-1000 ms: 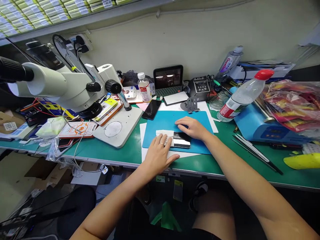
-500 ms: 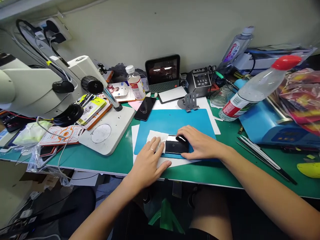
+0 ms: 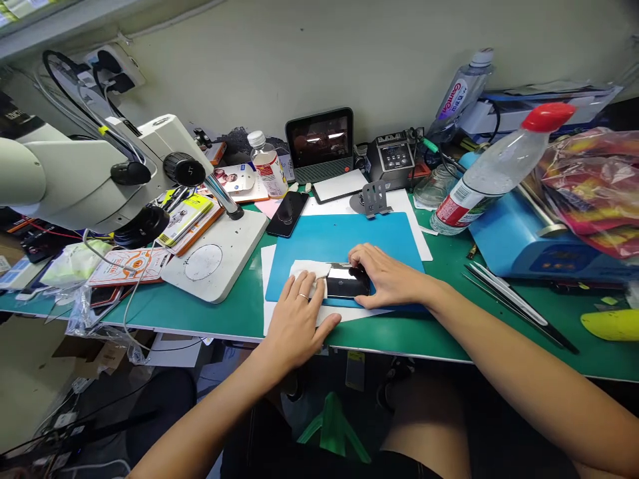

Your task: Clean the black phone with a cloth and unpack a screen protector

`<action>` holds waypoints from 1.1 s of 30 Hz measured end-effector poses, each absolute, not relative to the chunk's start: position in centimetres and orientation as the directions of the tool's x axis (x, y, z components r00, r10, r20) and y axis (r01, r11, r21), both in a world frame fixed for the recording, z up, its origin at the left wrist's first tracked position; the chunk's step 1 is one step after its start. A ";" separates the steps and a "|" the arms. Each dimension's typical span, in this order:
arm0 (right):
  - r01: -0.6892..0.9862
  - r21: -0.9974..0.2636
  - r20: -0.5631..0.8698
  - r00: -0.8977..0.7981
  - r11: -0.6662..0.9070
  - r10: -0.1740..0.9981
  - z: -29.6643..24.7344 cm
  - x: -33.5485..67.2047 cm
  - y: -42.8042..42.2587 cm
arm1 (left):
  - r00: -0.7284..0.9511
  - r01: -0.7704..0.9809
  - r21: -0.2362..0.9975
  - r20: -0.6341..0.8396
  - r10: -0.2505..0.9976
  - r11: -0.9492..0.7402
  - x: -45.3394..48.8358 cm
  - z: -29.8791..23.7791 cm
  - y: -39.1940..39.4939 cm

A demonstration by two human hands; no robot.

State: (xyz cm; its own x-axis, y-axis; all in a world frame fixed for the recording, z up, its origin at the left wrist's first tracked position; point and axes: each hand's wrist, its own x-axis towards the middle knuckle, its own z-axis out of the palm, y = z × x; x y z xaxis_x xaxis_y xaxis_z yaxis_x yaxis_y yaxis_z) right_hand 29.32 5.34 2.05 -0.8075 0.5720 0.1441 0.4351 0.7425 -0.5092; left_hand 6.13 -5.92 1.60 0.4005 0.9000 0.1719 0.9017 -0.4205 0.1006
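Observation:
A black glossy smartphone lies flat on the blue mat. My right hand grips its right end, thumb on the near edge and fingers on the far edge. On the phone's left end is a white tissue. My left hand, wearing a ring, rests flat on this tissue with fingers stretched out and thumb apart. The phone's left end is hidden under the tissue and fingers.
A microscope stands on the left. Another black phone lies behind the mat. Tweezers, a red-capped bottle and a blue machine are on the right. A black metal holder stands at the mat's back edge.
The view has shifted slightly. My right hand still grips the phone. My left fingers stay on the tissue, which looks more bunched.

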 end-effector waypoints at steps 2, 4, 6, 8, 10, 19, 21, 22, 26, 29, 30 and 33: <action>0.434 -0.503 0.146 -0.809 0.747 0.569 2.0 29.3 5.4 | 0.410 0.896 0.101 0.193 0.892 -0.433 7.7 1.5 -5.4; 0.428 -0.501 0.161 -0.808 0.752 0.567 1.8 29.3 5.4 | 0.425 0.881 0.125 0.213 0.880 -0.456 9.9 1.3 -4.9; 0.425 -0.497 0.175 -0.805 0.756 0.567 1.6 29.3 5.4 | 0.442 0.865 0.150 0.223 0.869 -0.479 11.5 1.3 -4.7; 0.425 -0.492 0.174 -0.807 0.760 0.564 1.5 29.4 5.4 | 0.456 0.853 0.168 0.219 0.863 -0.494 11.8 1.3 -5.0; 0.429 -0.491 0.168 -0.807 0.758 0.566 1.5 29.4 5.4 | 0.447 0.858 0.173 0.209 0.870 -0.483 10.8 1.5 -5.6; 0.432 -0.508 0.133 -0.816 0.745 0.563 2.0 29.5 5.4 | 0.363 0.914 0.130 0.165 0.917 -0.385 8.4 1.9 -6.6; 0.414 -0.505 0.131 -0.830 0.758 0.542 2.1 29.5 5.4 | 0.424 0.881 0.159 0.156 0.892 -0.446 9.8 2.2 -5.8; 0.409 -0.501 0.125 -0.837 0.762 0.532 2.1 29.5 5.4 | 0.458 0.860 0.174 0.150 0.876 -0.480 10.5 2.3 -5.3; 0.417 -0.499 0.106 -0.841 0.760 0.531 2.1 29.6 5.6 | 0.542 0.807 0.192 0.130 0.830 -0.558 11.1 2.7 -4.7; 0.433 -0.530 0.062 -0.838 0.729 0.543 2.1 29.7 5.8 | 0.515 0.829 0.170 0.140 0.846 -0.533 9.4 2.4 -5.3; 0.441 -0.540 0.044 -0.836 0.717 0.547 2.1 29.8 5.9 | 0.484 0.849 0.159 0.147 0.862 -0.504 8.5 2.3 -5.6; 0.458 -0.554 0.019 -0.828 0.695 0.561 2.2 29.8 6.0 | 0.377 0.911 0.117 0.158 0.913 -0.397 6.2 1.9 -6.0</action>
